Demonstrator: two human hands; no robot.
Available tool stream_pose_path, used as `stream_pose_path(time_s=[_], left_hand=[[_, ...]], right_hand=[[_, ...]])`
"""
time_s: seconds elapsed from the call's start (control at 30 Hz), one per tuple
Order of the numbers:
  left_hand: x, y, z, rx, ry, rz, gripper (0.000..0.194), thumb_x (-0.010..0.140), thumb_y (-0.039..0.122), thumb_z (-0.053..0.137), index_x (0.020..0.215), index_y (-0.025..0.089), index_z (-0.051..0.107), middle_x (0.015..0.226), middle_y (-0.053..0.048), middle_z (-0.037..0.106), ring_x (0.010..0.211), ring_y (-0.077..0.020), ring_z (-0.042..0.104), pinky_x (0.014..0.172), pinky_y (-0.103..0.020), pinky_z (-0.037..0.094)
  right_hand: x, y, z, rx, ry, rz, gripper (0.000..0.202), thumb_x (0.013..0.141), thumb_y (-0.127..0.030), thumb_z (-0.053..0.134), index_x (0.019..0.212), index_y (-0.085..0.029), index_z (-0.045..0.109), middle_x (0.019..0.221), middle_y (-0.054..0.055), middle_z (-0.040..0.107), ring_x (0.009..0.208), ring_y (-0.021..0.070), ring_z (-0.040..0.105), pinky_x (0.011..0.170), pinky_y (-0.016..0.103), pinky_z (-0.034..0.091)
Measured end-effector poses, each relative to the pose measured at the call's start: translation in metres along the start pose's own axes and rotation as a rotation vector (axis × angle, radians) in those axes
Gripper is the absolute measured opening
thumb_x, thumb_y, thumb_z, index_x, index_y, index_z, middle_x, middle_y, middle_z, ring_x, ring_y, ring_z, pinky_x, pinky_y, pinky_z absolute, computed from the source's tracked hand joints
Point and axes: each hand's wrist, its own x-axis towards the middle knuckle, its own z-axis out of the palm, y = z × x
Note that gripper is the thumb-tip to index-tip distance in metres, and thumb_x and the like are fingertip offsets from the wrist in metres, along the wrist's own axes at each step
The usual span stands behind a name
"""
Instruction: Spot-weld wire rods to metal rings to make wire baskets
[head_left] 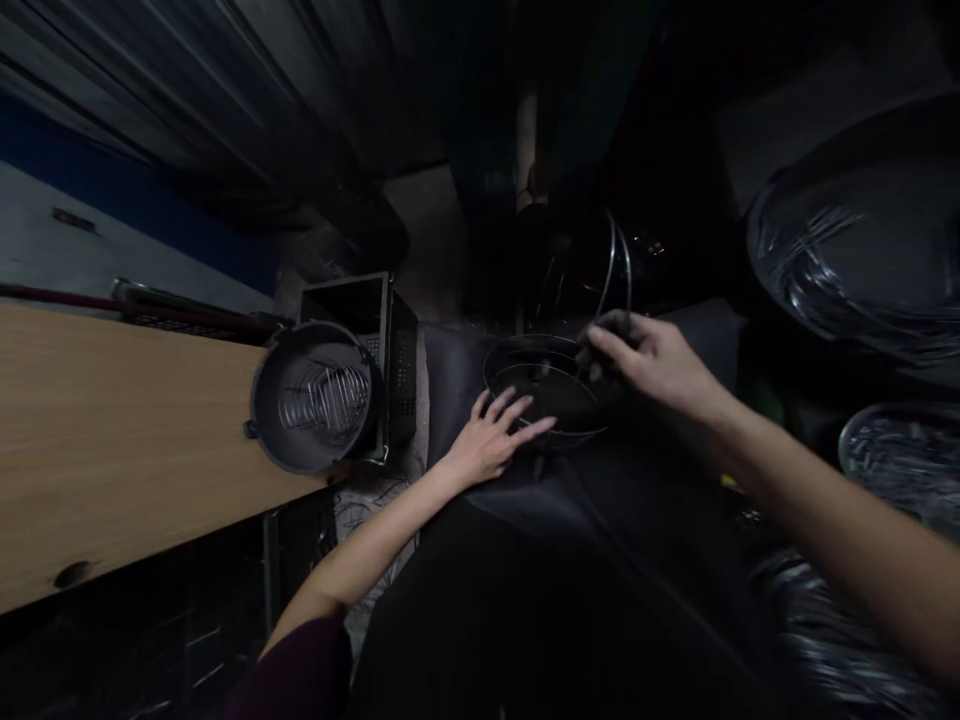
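My left hand (495,440) lies with its fingers spread at the near left edge of a thin wire ring (590,435) in front of me. Darkened fingertips show on my right hand (652,360), which is closed in a pinch at the ring's right side. Two curved bright wires (616,265) rise from behind those fingers and seem to be held there. Whether they join the ring is too dark to tell. A dark cloth (454,375) spreads under and around the ring.
To the left, a dark round tub (311,465) of coiled wire rings stands between a wooden board (127,440) and a black crate (390,300). At right are a large basin (761,230) of bent wires and a smaller bowl (847,440) of metal pieces. An upright rod (527,140) stands ahead.
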Motion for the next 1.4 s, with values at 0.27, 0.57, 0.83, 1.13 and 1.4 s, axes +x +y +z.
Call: stream_pose_path(time_s=[0.27,0.57,0.83,1.13,1.4], left_hand=[[0.065,-0.037,-0.006,0.079,0.128,-0.068,0.080,0.070,0.027,0.055,0.145,0.017,0.027,0.122,-0.013,0.049,0.108,-0.0284,0.048,0.094,-0.042,0.036],[0.093,-0.046,-0.039,-0.298,0.755,-0.009,0.081,0.061,0.029,0.059,0.134,0.022,0.024,0.108,-0.009,0.053,0.102,-0.0279,0.051,0.095,-0.048,0.035],[0.126,-0.067,-0.074,-0.388,0.990,0.101,0.082,0.058,0.020,0.063,0.131,0.020,0.024,0.109,-0.009,0.053,0.103,-0.0245,0.054,0.092,-0.045,0.043],[0.135,-0.081,-0.090,-0.500,0.953,0.061,0.085,0.056,0.017,0.062,0.131,0.019,0.023,0.122,-0.014,0.047,0.108,-0.0265,0.052,0.095,-0.046,0.044],[0.145,-0.096,-0.102,-0.523,0.891,0.039,0.091,0.054,0.015,0.060,0.136,0.021,0.020,0.115,-0.010,0.052,0.102,-0.0252,0.056,0.094,-0.044,0.045]], right_hand=[[0.038,-0.002,0.017,0.303,0.015,0.189,0.037,0.059,-0.037,0.081,0.078,-0.017,0.056,0.056,-0.005,0.048,0.044,0.0055,0.040,0.038,0.017,0.030],[0.067,-0.066,0.007,0.397,0.006,0.027,0.045,0.053,-0.037,0.086,0.077,-0.018,0.053,0.055,-0.009,0.036,0.040,0.0026,0.032,0.034,0.016,0.022],[0.097,-0.110,-0.002,0.367,0.029,-0.054,0.047,0.052,-0.039,0.086,0.074,-0.019,0.050,0.053,-0.010,0.033,0.039,0.0014,0.027,0.034,0.015,0.020],[0.123,-0.114,0.004,0.329,0.030,-0.061,0.048,0.048,-0.035,0.085,0.071,-0.019,0.045,0.050,-0.010,0.036,0.037,0.0019,0.030,0.032,0.014,0.019],[0.144,-0.115,0.001,0.336,0.002,-0.103,0.046,0.047,-0.035,0.083,0.070,-0.021,0.045,0.044,-0.010,0.036,0.036,0.0035,0.028,0.032,0.015,0.019]])
